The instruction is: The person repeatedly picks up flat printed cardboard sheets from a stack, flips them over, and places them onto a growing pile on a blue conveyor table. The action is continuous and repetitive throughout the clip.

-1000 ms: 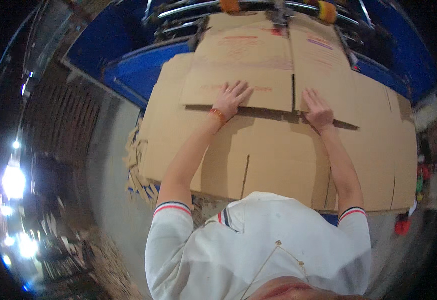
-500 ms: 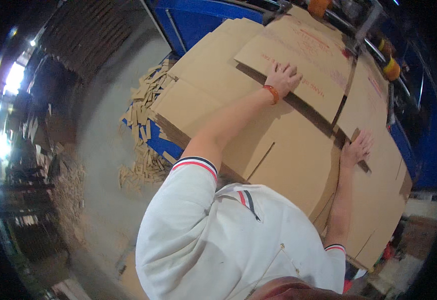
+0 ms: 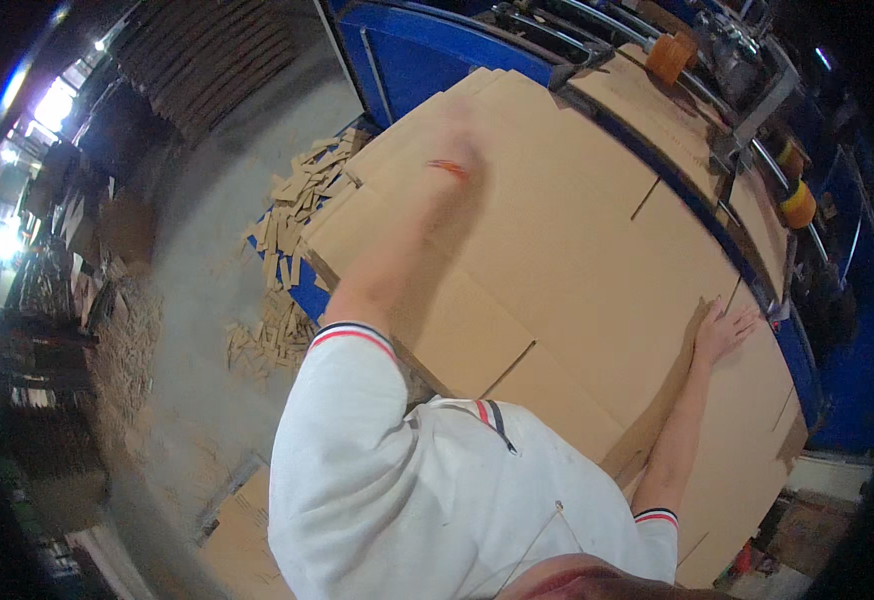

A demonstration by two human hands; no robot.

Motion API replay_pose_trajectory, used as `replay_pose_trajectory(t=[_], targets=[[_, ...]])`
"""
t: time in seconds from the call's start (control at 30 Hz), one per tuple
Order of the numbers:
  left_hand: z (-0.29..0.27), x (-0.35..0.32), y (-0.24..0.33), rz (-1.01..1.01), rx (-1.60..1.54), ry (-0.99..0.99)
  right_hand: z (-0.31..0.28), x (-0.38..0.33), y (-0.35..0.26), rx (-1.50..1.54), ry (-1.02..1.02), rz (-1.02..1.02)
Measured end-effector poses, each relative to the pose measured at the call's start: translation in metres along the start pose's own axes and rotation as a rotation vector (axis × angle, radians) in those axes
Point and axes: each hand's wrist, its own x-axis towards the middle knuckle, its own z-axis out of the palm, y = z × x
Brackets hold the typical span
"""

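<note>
Flat brown cardboard sheets point(image 3: 567, 250), cut with slots, lie stacked in front of me. My left hand point(image 3: 457, 135), with an orange-red bracelet at the wrist, is over the far left part of the top sheet; motion smears its fingers, so their state is unclear. On the right, my right hand point(image 3: 725, 332) rests on the cardboard near the machine-side edge, fingers stretched out and holding nothing. Another cardboard sheet point(image 3: 647, 105) lies beyond the blue machine edge, under the rollers.
A blue machine point(image 3: 427, 45) with metal shafts and orange rollers point(image 3: 669, 57) borders the far and right sides. Cardboard offcuts point(image 3: 297, 205) pile up left of the stack, some on the grey floor point(image 3: 197, 260). More cardboard point(image 3: 247, 535) lies at lower left.
The printed sheet under my hands has moved away into the machine, leaving a plain sheet on top. My left hand has swung left; my right hand now lies on the stack.
</note>
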Motion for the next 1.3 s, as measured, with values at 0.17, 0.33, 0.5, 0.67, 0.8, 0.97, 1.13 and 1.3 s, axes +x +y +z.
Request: replay_pose_trajectory(t=[0.17,0.33,0.5,0.67,0.8,0.97,1.13,1.3], targets=[[-0.072,-0.018,-0.129,-0.504,0.27,-0.37,0.007,0.004,0.007,-0.079,-0.192,0.052],[-0.09,-0.008,-0.118,-0.384,0.132,-0.491,-0.003,0.013,0.011,-0.124,-0.149,-0.052],[-0.104,-0.002,-0.15,-0.34,0.001,-0.448,-0.016,0.017,-0.009,-0.193,-0.337,-0.038],[-0.177,0.008,-0.09,-0.287,0.151,-0.253,-0.039,0.003,-0.016,-0.052,-0.35,0.082],[-0.241,0.006,-0.039,-0.078,0.306,-0.017,-0.062,-0.02,-0.03,0.194,-0.468,0.224],[-0.337,0.028,-0.006,0.047,-0.469,-0.487,-0.171,-0.061,-0.038,0.417,-0.661,0.34],[-0.36,-0.066,-0.031,0.244,-1.97,-0.615,-0.257,-0.095,-0.024,0.378,-0.662,0.632],[-0.258,-0.173,-0.044,-0.178,-1.467,-0.218,-0.311,-0.185,0.049,-0.32,-0.447,0.76]])
